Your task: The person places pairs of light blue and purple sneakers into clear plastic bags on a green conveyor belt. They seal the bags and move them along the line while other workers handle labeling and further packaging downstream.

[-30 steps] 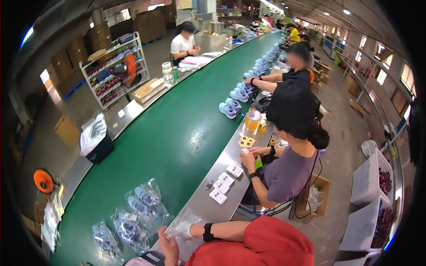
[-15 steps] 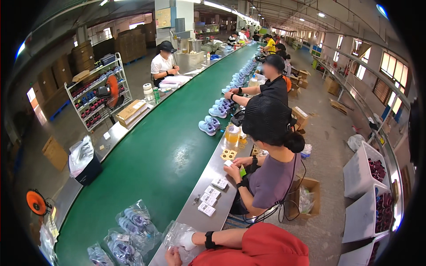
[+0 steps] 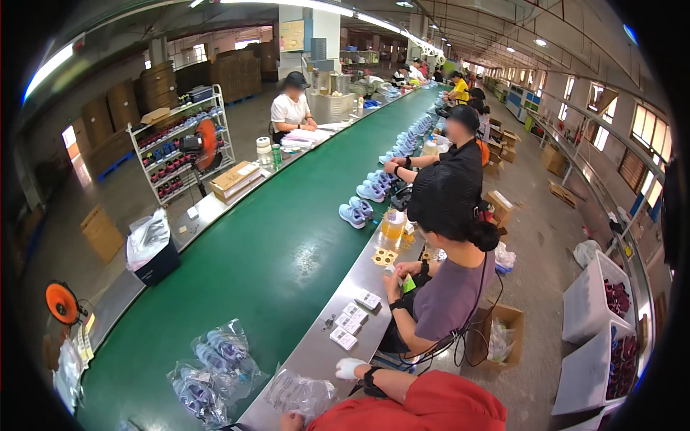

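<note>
My right hand [image 3: 350, 368], in a white glove with a black band at the wrist, is over the metal side table [image 3: 298, 352]. Its fingers look curled in, with nothing visible in them. A crumpled clear plastic bag [image 3: 305, 394] lies at the table's near end. My left hand [image 3: 291, 422] shows only in part at the lower edge, its fingers closed on the bag's near edge. Beyond my right hand are small stacks of white printed cards [image 3: 346, 321]. On the green belt [image 3: 287, 287] to the left lie bagged light-blue shoes [image 3: 219, 348].
A co-worker in purple [image 3: 460, 287] sits just ahead on the right, hands over the table. Pairs of unbagged shoes [image 3: 356, 212] line the belt's right side farther on. A dark bin of plastic bags [image 3: 154, 251] stands across the belt; an open carton [image 3: 503, 334] is on the floor.
My right hand has left the plastic bag and moved right and forward, toward the card stacks. The left hand stays by the bag. The view has shifted, and one bagged pair is nearly out of sight.
</note>
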### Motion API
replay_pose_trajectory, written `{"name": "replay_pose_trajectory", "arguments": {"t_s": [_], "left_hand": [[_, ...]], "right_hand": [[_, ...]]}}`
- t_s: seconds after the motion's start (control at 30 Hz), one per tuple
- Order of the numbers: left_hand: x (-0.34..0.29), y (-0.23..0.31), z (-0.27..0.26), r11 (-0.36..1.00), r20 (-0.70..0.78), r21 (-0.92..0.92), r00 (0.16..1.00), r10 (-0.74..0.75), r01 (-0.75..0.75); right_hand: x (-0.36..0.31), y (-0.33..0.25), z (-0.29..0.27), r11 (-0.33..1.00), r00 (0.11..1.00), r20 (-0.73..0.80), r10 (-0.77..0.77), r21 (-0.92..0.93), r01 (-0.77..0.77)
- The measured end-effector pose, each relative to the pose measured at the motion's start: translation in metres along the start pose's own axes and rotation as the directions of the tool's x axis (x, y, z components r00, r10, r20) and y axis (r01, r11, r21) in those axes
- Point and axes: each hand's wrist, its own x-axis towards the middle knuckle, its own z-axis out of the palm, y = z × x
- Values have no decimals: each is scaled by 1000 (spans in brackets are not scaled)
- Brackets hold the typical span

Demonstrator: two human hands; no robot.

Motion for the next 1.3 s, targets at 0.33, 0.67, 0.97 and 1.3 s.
{"name": "replay_pose_trajectory", "arguments": {"t_s": [0.33,0.67,0.97,1.3], "left_hand": [[60,-90,69,811,-335,-585,921,-201,-36],[34,-50,52,727,-264,-685,912,-314,52],[19,-29,38,644,-222,-763,917,-331,47],[30,-42,54,631,-225,-773,903,-366,63]], "right_hand": [[-8,-26,-19,845,891,294,347,314,-433],[6,0,-14,662,833,462,305,526,-534],[9,-6,-17,639,823,465,328,533,-555],[9,-9,-20,636,815,475,332,525,-565]]}}
